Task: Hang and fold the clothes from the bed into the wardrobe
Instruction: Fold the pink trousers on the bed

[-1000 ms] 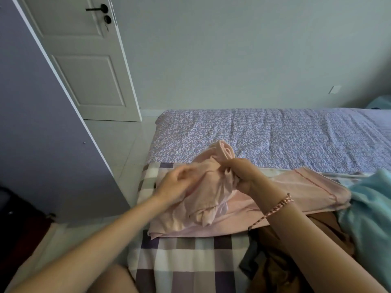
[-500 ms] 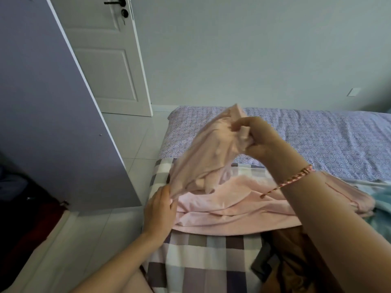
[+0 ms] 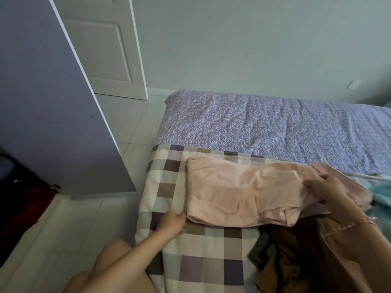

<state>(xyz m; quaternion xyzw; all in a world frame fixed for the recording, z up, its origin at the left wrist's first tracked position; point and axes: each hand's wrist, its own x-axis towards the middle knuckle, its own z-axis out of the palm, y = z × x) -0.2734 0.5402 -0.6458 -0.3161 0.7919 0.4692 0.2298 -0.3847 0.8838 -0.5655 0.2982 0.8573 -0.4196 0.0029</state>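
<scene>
- A pale pink cotton garment [image 3: 243, 193] lies spread in a rough rectangle across a checked blanket of cream, brown and grey squares [image 3: 203, 259], at the near end of a bed covered by a purple sheet printed with white concentric arcs [image 3: 264, 127].
- The person's left hand [image 3: 171, 224] rests on the blanket at the garment's near-left corner, fingers curled and pinching the fabric edge there.
- The right hand [image 3: 332, 191] sits at the garment's right end, fingers partly bent and pressed down into the bunched pink cloth; whether it is gripping or only pressing cannot be told through the motion blur.
- A thin braided pink bracelet [image 3: 359, 222] circles the right wrist.
- A crumpled brown garment [image 3: 287, 256] lies heaped on the blanket just below the pink one, under the right forearm.
- A strip of light teal cloth [image 3: 382, 197] shows at the right edge, beside the pink fabric.
- A lavender-grey wardrobe door panel [image 3: 53, 106] stands open at the left, over the pale tiled floor [image 3: 69, 227].
- A white panelled room door [image 3: 105, 45] stands behind it.
</scene>
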